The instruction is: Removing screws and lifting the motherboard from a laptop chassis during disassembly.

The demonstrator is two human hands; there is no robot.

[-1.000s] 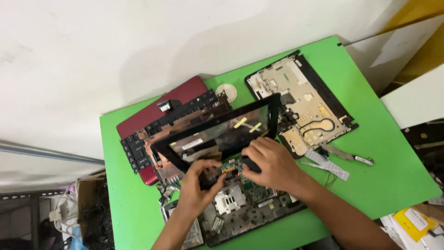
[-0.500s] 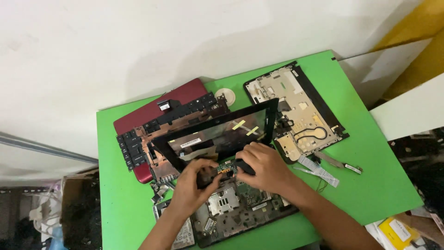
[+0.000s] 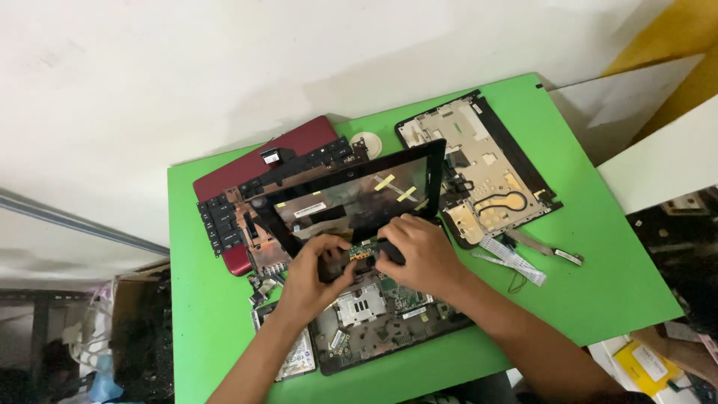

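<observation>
Change: both hands were shifted slightly toward the green counter's point(image 3: 613, 277) near edge | left hand point(image 3: 318, 269) and right hand point(image 3: 419, 254) clenched on black laptop hinge bar point(image 3: 357, 254) | bar above opened black laptop base point(image 3: 389, 329), mid-counter.

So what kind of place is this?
Probably a small repair bench or hobby corner. A green table holds a taken-apart laptop: its opened base, a loose screen panel and a bare inner frame lie spread out under both hands.
</observation>
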